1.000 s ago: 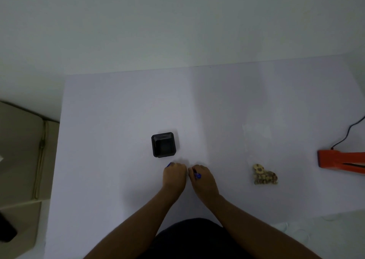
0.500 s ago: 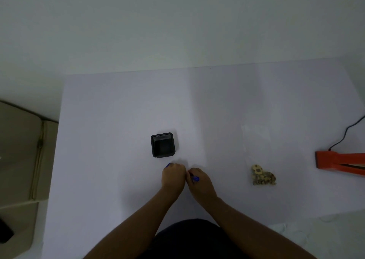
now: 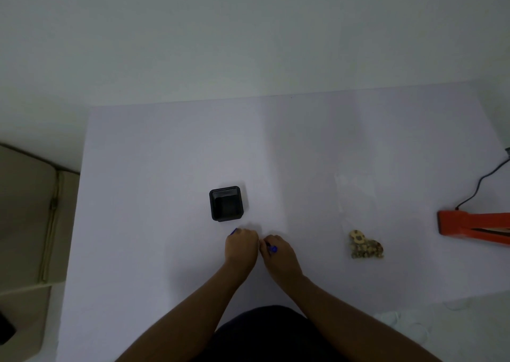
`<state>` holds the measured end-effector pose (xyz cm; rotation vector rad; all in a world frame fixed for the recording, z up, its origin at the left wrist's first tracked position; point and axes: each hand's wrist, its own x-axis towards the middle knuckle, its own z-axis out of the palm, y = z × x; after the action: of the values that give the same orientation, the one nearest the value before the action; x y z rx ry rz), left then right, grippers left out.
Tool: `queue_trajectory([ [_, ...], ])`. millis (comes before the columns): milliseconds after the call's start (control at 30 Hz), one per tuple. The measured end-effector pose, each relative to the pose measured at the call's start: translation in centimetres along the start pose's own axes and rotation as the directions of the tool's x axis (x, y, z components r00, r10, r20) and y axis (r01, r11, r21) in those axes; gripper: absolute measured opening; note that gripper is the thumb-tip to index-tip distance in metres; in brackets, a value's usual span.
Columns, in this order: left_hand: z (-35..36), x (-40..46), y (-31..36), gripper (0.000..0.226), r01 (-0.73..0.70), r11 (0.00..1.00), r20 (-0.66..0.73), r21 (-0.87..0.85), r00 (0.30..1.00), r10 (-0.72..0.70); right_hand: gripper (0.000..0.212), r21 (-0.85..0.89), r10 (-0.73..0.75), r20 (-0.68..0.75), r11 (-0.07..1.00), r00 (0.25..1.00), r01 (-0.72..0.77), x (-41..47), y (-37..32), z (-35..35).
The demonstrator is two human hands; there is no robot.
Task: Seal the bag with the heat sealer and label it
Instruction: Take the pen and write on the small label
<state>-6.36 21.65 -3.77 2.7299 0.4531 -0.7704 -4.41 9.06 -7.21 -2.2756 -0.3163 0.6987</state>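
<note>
While fists touch, left hand (image 3: pixel 241 244) and right hand (image 3: pixel 277 254) grip blue pen (image 3: pixel 273 249) (ends showing).

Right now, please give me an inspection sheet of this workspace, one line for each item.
Surface: white table, evenly lit, no spills seen.
Job's things: clear bag with brownish contents lies flat right of centre; orange heat sealer at the right edge, partly out of frame; blue pen, ends showing at both hands.
Clutter: black square container just beyond the hands.
Grippers: left hand and right hand close together, fingers curled round the pen.
Cables: black cord runs from the sealer off the right edge.
Surroundings: pale wall behind; beige furniture to the left; white objects below the table's near right edge, too unclear to name.
</note>
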Motion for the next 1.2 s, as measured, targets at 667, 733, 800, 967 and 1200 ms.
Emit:
queue_trajectory([
  [667,-0.7,-0.5,-2.2,0.016,-0.077,0.982,-0.155,-0.175,0.987,0.049,0.025,0.152,-0.033,-0.02,0.988,0.999,0.035,0.0,0.4,0.2],
  [733,-0.6,-1.5,-3.5,0.007,-0.131,0.971,-0.301,-0.201,0.951,0.066,0.026,0.174,-0.03,-0.009,0.984,1.0,0.031,-0.2,0.1,0.1],
  [800,-0.1,-2.7,-4.8,0.025,-0.112,0.975,-0.353,-0.192,0.935,0.037,0.026,0.197,-0.018,-0.011,0.98,1.0,0.02,-0.2,0.1,0.1],
  [967,1.1,-3.9,-6.4,0.049,0.044,0.972,-0.205,-0.232,0.974,-0.093,0.034,0.142,-0.091,-0.018,0.986,0.996,0.093,-0.3,-0.1,0.3],
  [1200,2.5,-3.3,-7.8,0.019,0.057,0.952,-0.122,-0.301,0.988,-0.098,0.026,0.015,-0.127,-0.017,0.992,0.992,0.127,0.1,-0.1,-0.3],
])
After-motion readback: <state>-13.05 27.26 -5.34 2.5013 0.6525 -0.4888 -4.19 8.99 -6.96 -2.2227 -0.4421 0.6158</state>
